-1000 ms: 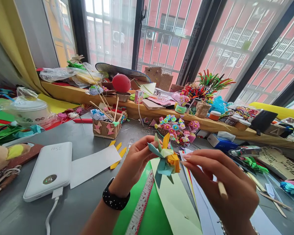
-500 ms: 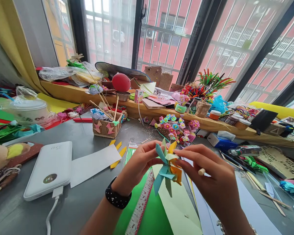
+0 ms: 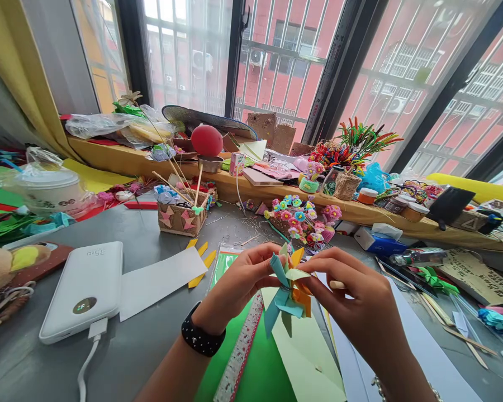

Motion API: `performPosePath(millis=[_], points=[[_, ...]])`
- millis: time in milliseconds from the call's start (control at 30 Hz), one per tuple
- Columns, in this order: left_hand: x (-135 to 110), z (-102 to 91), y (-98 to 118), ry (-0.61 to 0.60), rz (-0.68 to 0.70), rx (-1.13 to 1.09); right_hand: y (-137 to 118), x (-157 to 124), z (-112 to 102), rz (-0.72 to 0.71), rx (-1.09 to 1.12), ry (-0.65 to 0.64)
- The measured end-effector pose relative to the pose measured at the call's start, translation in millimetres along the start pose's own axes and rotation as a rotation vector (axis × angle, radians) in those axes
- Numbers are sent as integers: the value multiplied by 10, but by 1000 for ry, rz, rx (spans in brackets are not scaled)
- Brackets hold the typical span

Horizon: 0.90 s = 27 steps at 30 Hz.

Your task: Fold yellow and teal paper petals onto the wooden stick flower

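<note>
Between my two hands is a folded paper flower (image 3: 288, 301) with blue, pale green and yellow-orange pointed petals. My left hand (image 3: 245, 279) pinches its blue and green side, thumb and fingers closed on the petals. At the right side, my right hand (image 3: 356, 293) has its fingertips on the pale green and yellow petals. A thin wooden stick (image 3: 337, 285) pokes out between the fingers of that hand; most of it is hidden. Below the flower lie a pale green paper sheet (image 3: 310, 357), a patterned ruler (image 3: 243, 352) and a green sheet (image 3: 268, 379).
To the left are a white power bank (image 3: 86, 290) with a cable and a white paper strip (image 3: 163, 282) by yellow paper pieces (image 3: 203, 269). A cardboard box (image 3: 182, 218) holds sticks. Craft flowers (image 3: 297, 218) stand ahead. A plastic bottle (image 3: 419, 257) lies at right.
The flower has turned slightly and shifted a little to the right in my hands. My right fingers have moved over its petals, and the stick now points more to the left.
</note>
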<state>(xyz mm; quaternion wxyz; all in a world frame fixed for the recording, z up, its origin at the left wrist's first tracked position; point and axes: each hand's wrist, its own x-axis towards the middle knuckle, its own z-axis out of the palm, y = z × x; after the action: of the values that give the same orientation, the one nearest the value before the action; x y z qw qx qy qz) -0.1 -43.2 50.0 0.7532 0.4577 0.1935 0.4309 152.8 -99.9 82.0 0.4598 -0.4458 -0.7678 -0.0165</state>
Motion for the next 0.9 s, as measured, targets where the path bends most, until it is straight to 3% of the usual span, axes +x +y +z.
performPosePath(millis=[467,700,900], points=[[10,10,-16,67,16,0,-27,11,19,-40,-66,-16],[12,10,-15,60,0,8,30,-15,20,-28,11,-50],[20,30,-27,58,7,-29,-11,-2,22,-125,-87,9]])
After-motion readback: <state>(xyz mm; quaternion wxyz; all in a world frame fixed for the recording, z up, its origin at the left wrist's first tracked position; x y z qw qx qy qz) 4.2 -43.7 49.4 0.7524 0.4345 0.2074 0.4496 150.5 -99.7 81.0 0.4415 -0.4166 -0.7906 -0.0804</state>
